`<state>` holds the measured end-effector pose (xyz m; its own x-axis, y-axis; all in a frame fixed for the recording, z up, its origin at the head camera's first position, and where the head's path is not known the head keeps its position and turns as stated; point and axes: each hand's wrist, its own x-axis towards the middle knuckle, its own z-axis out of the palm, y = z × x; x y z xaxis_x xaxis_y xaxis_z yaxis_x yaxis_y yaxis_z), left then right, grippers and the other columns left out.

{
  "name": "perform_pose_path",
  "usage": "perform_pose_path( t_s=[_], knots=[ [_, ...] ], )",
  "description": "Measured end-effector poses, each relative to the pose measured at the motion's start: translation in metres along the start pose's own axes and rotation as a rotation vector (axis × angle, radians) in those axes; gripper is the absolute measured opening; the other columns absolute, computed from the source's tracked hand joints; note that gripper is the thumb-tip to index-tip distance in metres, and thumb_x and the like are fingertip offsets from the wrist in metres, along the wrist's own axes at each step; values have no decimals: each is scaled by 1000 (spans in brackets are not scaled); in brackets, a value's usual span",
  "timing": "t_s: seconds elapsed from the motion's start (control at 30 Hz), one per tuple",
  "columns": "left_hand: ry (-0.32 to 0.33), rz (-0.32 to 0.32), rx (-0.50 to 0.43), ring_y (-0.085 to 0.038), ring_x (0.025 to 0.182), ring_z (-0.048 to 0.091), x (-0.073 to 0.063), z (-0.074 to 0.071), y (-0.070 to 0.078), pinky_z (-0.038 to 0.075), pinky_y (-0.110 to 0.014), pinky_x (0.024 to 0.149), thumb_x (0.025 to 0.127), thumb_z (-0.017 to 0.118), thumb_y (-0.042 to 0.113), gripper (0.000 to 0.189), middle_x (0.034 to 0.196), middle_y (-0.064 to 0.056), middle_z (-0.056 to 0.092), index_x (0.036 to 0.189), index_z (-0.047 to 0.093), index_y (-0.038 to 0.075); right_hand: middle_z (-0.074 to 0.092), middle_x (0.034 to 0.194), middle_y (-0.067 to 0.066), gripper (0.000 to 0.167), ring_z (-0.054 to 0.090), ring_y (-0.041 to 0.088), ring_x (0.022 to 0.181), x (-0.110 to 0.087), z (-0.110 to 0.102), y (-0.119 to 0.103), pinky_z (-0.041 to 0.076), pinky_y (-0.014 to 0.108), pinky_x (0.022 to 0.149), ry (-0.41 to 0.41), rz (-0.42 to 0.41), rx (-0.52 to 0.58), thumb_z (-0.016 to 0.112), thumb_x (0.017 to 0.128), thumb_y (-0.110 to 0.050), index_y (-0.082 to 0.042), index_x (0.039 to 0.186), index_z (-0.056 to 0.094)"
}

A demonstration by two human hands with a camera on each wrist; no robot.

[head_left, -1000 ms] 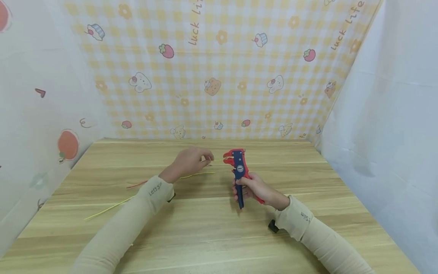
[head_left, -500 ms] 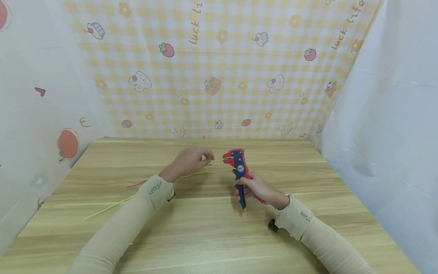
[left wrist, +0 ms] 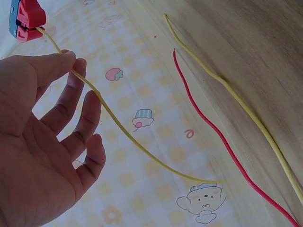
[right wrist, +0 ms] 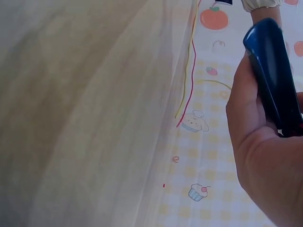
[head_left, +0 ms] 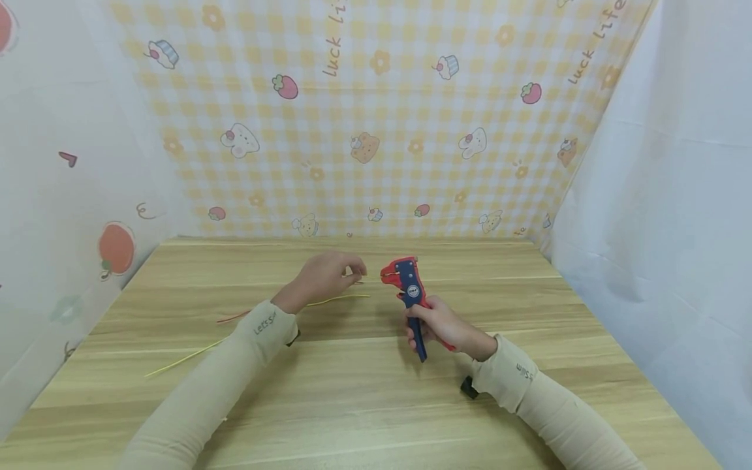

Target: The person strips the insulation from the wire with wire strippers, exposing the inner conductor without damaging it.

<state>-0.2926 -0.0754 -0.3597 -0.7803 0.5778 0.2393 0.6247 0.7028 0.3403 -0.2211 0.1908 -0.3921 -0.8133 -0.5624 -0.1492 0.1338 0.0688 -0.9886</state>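
Observation:
My left hand [head_left: 326,273] pinches a thin yellow wire [left wrist: 135,141] between thumb and index finger, the other fingers loosely bent behind it. One end of that wire runs into the jaws of a red and blue wire stripper [head_left: 413,287]; its other end hangs free beyond the hand. My right hand [head_left: 440,323] grips the stripper's handles, the tool upright with its head pointing left. In the right wrist view a dark blue handle [right wrist: 272,71] covers part of the palm. The stripper's jaws look closed at the wire's tip.
On the wooden table [head_left: 352,405] a second yellow wire [left wrist: 255,118] and a red wire [left wrist: 208,122] lie under and beside the left forearm. A tiny red bit [right wrist: 164,185] lies near the table's far edge. A checked patterned cloth [head_left: 364,98] hangs behind.
The stripper's jaws have come together, and the tool has tipped slightly, its head a little left and its handle end a little right. My left hand has stayed almost still.

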Motion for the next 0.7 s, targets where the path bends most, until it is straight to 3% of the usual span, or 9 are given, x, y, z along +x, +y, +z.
perform_pose_path(
  t_s=[0.13, 0.33, 0.57, 0.7],
  knots=[
    [9, 6, 0, -12, 88, 67, 1, 1, 0, 53, -33, 70, 95, 67, 20, 11, 94, 12, 72, 103, 74, 23, 61, 67, 5, 19, 63, 17, 58, 0, 0, 1, 57, 36, 60, -4, -2, 14, 45, 98, -15, 1, 90, 54],
    [11, 19, -4, -10, 88, 67, 1, 2, 0, 54, -33, 72, 94, 70, 22, 8, 93, 13, 72, 100, 75, 24, 58, 66, 5, 20, 60, 18, 56, -1, 1, 2, 56, 35, 57, -19, -5, 32, 45, 97, -14, 5, 93, 50],
    [18, 35, -7, -10, 88, 68, 2, 3, 1, 54, -33, 71, 93, 71, 22, 8, 94, 12, 72, 99, 76, 23, 54, 61, 3, 26, 57, 17, 51, -1, 4, 0, 54, 34, 51, 51, 13, -1, 41, 100, -15, 1, 82, 51],
    [17, 40, 0, -11, 86, 68, 3, 4, 1, 54, -33, 70, 92, 71, 20, 9, 93, 10, 73, 99, 76, 23, 50, 56, 0, 31, 52, 13, 46, 1, 2, 2, 49, 28, 46, 119, 23, -34, 46, 101, -24, -2, 79, 50]
  ],
)
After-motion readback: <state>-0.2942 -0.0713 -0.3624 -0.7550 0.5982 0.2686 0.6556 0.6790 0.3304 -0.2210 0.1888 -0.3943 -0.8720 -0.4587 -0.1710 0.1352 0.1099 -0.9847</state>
